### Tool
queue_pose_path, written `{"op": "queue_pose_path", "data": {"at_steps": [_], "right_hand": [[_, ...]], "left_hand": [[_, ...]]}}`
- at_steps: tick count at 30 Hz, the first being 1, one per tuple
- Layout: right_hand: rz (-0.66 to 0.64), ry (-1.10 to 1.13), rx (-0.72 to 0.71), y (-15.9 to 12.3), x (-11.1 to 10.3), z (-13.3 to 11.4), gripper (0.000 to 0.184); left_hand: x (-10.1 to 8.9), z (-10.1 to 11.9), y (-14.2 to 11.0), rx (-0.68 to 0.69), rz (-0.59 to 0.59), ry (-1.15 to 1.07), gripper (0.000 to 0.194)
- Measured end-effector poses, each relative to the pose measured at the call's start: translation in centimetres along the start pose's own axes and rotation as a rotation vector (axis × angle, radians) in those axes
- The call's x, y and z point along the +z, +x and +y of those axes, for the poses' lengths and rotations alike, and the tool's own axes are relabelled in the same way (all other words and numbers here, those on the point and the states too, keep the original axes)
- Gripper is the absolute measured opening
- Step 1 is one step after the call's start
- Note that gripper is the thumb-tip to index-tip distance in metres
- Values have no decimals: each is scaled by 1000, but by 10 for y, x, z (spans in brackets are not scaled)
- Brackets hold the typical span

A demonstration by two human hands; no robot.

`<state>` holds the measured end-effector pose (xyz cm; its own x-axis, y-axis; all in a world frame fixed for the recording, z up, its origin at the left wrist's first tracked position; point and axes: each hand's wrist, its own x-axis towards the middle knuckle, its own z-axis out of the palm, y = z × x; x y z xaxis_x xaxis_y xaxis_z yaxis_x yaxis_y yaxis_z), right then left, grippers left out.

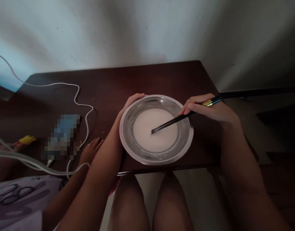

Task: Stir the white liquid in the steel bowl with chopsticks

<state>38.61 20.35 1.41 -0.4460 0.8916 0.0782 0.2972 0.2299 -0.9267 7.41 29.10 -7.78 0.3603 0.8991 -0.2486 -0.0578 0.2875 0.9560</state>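
Observation:
A metal bowl (186,141) holding white liquid (147,134) stands near the front edge of a dark wooden table (108,86). My left hand (131,102) is curled round the bowl's far left rim. My right hand (207,107) is closed on a pair of dark chopsticks (172,121) with gold bands. Their tips dip into the white liquid near the bowl's middle.
A white cable (83,106) snakes across the table's left part next to a blurred-out flat object (63,136). Another person's hand (91,150) rests on the table's front left, and a small yellow thing (27,140) lies further left. A pale wall stands behind.

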Motion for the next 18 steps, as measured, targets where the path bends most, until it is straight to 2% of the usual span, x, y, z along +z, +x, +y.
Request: {"op": "queue_pose_path", "data": {"at_steps": [5, 7, 11, 14, 17, 18], "right_hand": [[184, -23, 33, -5, -6, -1, 28], [169, -11, 30, -7, -9, -1, 31], [14, 2, 9, -2, -3, -1, 29], [82, -6, 10, -1, -1, 0, 23], [197, 5, 35, -5, -7, 0, 29], [184, 12, 40, -6, -9, -1, 31]], "left_hand": [[1, -1, -1, 17, 16, -21, 28], [2, -1, -2, 5, 2, -32, 28], [3, 0, -3, -5, 1, -31, 29], [3, -1, -3, 6, 21, -27, 31], [4, -1, -3, -8, 16, -23, 32], [4, -1, -3, -11, 17, -21, 32]]}}
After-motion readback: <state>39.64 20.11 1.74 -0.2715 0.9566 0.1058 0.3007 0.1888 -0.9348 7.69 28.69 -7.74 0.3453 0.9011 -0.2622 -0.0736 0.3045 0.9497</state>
